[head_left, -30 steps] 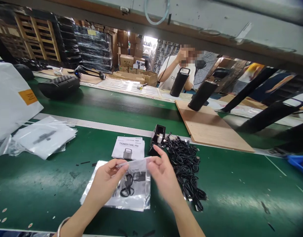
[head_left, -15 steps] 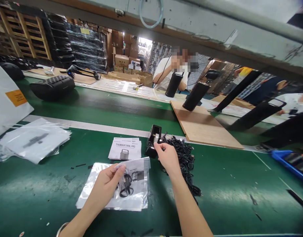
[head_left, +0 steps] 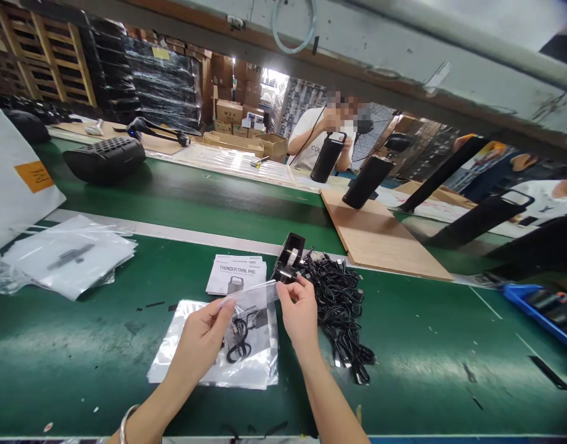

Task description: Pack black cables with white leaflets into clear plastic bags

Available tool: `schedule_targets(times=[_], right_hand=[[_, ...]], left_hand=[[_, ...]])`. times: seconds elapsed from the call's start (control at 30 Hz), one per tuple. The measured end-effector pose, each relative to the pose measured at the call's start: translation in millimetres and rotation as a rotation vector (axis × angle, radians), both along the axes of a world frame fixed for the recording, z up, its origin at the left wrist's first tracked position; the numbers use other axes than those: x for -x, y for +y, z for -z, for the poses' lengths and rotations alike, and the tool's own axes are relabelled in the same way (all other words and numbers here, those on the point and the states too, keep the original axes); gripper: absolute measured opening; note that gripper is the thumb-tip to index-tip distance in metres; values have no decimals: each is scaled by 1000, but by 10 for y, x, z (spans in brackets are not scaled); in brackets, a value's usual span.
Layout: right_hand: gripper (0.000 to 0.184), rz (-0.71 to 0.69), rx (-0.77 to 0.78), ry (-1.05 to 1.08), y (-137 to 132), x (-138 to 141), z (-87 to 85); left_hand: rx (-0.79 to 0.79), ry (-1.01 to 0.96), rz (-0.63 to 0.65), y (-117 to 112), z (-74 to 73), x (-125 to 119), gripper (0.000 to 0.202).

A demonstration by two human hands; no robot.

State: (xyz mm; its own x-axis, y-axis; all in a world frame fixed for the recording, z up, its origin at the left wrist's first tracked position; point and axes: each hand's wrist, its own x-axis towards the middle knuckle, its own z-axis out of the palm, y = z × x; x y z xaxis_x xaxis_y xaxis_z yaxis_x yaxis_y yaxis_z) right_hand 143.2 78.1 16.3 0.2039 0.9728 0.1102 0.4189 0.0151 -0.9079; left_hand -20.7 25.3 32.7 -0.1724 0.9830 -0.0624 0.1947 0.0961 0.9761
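A clear plastic bag (head_left: pixel 261 300) holds a coiled black cable (head_left: pixel 238 353) and a printed leaflet. My left hand (head_left: pixel 201 338) pinches its top edge between thumb and fingers. At the bag's top right corner, my right hand (head_left: pixel 299 316) is closed with thumb and fingertips on the plastic; any piece of tape there is too small to make out. Beneath lies a stack of flat clear bags (head_left: pixel 172 348). Just beyond the hands are a black tape dispenser (head_left: pixel 289 256) and a pile of THUNDERTRAIL PRO booklets (head_left: pixel 236 271). Bundled black cables (head_left: pixel 341 302) lie right of my right hand.
More filled bags (head_left: pixel 71 256) lie left beside a white sack (head_left: pixel 15 185). A black speaker (head_left: pixel 105 160) stands on the far belt. A wooden board (head_left: pixel 380 237) and blue tray (head_left: pixel 542 314) are at right. Opposite, a person holds a black cylindrical speaker (head_left: pixel 328 157). A beam (head_left: pixel 380 55) crosses overhead.
My right hand has moved from the tape dispenser toward me to the bag's top right corner. My left hand keeps its pinch on the bag. The view has shifted slightly.
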Motion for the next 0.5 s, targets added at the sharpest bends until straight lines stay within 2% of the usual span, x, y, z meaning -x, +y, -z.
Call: schedule_targets(times=[0.07, 0.13, 0.2, 0.27, 0.33, 0.43, 0.5], right_hand=[[25, -4, -3, -38, -71, -44, 1], [23, -29, -24, -30, -179, -74, -71], [22, -131, -24, 48, -300, -54, -186], [25, -301, 69, 203, -393, 26, -288], [30, -407, 202, 337, -428, 135, -337], [33, -393, 318, 375, -388, 259, -315], [36, -388, 381, 304, -348, 285, -280]], left_hand=[[1, 15, -12, -12, -6, 13, 36], [-9, 35, -25, -23, -12, 27, 36], [-19, 57, -23, -33, -16, 31, 35], [-30, 77, -20, -48, -23, 18, 33], [-44, 95, -22, -72, -41, -9, 33], [-50, 106, -7, -124, -84, -51, 32], [-27, 83, -2, -157, -101, -67, 32]])
